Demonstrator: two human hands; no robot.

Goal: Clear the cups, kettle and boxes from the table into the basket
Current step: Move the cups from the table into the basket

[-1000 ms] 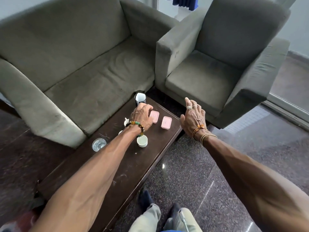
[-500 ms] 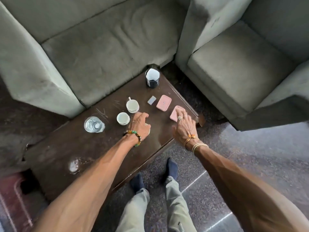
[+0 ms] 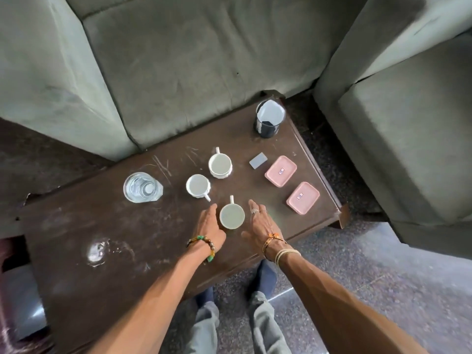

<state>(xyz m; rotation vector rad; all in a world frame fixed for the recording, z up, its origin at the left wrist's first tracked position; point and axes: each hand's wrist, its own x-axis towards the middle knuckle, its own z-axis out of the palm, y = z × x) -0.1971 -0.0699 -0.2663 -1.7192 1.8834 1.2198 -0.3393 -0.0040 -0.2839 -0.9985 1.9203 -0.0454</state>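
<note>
Three white cups stand on the dark table (image 3: pixel 107 221): the nearest cup (image 3: pixel 232 215), a middle cup (image 3: pixel 198 186) and a far cup (image 3: pixel 220 165). My left hand (image 3: pixel 208 226) and my right hand (image 3: pixel 259 223) flank the nearest cup, fingers straight, one on each side; whether they touch it is unclear. Two pink boxes (image 3: pixel 280 171) (image 3: pixel 303 198) lie at the table's right end. A small grey box (image 3: pixel 258 160) lies beside them. A dark kettle (image 3: pixel 268 119) stands at the far right corner. No basket is clearly in view.
A clear glass of water (image 3: pixel 142 187) stands left of the cups. A grey sofa (image 3: pixel 204 62) runs behind the table and an armchair (image 3: pixel 413 129) sits to the right. My legs (image 3: pixel 229 325) are against the near edge. A reddish object (image 3: pixel 15 290) is at bottom left.
The view has tilted down and come closer. My right hand left the near pink box and moved left; my left hand opened. Both now sit either side of the nearest cup.
</note>
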